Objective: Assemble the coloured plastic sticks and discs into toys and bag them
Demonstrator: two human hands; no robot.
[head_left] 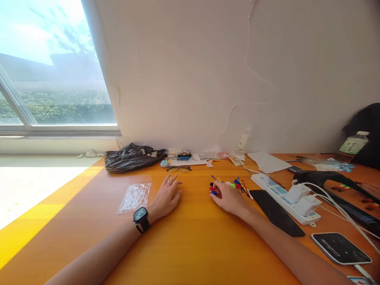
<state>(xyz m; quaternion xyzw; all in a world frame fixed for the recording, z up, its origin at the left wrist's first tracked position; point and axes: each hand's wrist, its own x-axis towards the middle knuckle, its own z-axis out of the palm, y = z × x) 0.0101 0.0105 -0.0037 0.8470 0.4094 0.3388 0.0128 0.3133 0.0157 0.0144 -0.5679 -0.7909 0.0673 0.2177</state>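
My left hand (168,194) lies palm down on the orange table, fingers spread and holding nothing. It wears a ring, with a black watch (140,214) on the wrist. Left of it is a clear plastic bag (135,196); eyeglasses (179,169) lie beyond its fingertips. My right hand (227,196) rests at a pile of small coloured plastic pieces (237,184), its fingers curled inward. A small blue piece (214,192) shows by the thumb and index finger, beside red and black ones. Whatever is inside the fingers is partly hidden. Thin yellow, red and blue sticks (244,186) lie behind this hand.
To the right are a black phone (276,211), a white power strip (285,198) with plugged chargers and cables, and a flat black-and-white device (341,247). A black plastic bag (130,158), papers (268,162) and a bottle (244,141) stand along the wall. Another person's hand (371,189) shows at far right.
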